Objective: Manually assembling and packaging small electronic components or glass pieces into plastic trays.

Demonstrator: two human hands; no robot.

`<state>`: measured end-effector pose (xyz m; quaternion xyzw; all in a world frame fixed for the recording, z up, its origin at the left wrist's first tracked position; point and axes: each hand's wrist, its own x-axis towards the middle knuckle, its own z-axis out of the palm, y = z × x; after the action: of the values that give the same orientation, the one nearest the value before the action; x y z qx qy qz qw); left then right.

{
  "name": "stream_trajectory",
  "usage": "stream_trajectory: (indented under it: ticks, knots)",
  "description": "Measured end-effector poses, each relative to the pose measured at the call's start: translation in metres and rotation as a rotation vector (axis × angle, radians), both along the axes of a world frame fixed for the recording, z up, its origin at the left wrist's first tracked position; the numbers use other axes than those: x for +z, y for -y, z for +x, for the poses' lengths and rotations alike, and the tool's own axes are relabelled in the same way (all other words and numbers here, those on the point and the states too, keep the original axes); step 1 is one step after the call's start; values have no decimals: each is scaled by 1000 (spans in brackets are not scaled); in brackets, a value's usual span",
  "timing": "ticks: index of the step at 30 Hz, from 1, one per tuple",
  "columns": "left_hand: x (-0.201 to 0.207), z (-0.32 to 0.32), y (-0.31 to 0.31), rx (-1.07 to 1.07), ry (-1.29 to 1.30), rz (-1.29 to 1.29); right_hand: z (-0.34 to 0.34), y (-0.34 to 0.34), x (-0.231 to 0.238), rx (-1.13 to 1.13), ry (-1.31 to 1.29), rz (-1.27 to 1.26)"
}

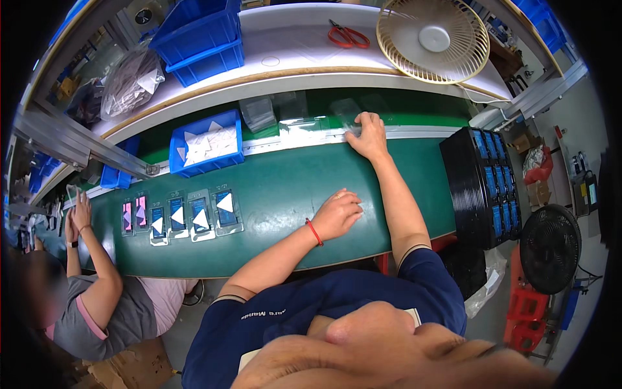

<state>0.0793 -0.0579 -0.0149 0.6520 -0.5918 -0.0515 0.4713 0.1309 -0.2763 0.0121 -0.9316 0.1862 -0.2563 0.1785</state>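
At the back of the green work table (285,233), my right hand (369,135) reaches out with thumb and fingers around the near edge of a transparent plastic blister shell (345,111). How firmly it grips is hard to see. My left hand (338,215) rests over the table top with loosely bent fingers and holds nothing; a red cord circles its wrist. To its left lies a row of transparent blister packs (201,217) with blue inserts and white triangular pieces. Two packs with pink inserts (140,212) are farther left.
A blue bin (206,144) of white pieces stands at the back, near stacked transparent shells (258,114). Black stacked trays (476,185) holding blue items border the right. Above, a shelf carries red-handled pliers (348,35) and a fan (433,39). A co-worker (110,305) sits at left.
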Motion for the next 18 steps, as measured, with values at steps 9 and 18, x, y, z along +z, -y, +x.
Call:
stream_trajectory:
  ticks: [9, 18]
  knots:
    - [-18, 26, 7, 214, -881, -73, -87, -13, -27, 26, 192, 722]
    - [-9, 37, -1, 91, -1198, -202, -138, -94, -2, 197, 157, 557]
